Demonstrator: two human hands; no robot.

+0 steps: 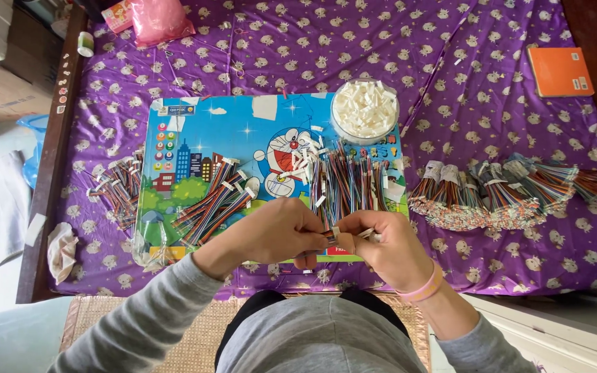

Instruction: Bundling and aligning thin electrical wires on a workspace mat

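At the near edge of the cartoon board (195, 117), both hands meet: the left hand (271, 231) and right hand (381, 242) pinch one small multicoloured wire bundle (331, 235) between fingertips, probably steadying it. Loose wires lie just beyond; a bowl of white strips (365, 109) sits at the board's far corner.

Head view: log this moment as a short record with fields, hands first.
left hand: left hand pinches a small bundle of multicoloured wires
right hand: right hand pinches the same bundle; pink wristband
surface: blue cartoon-printed board on purple patterned cloth
on board: clear round tub of white paper strips, loose multicoloured wire bunches
right of board: row of tied wire bundles
far right: orange notebook
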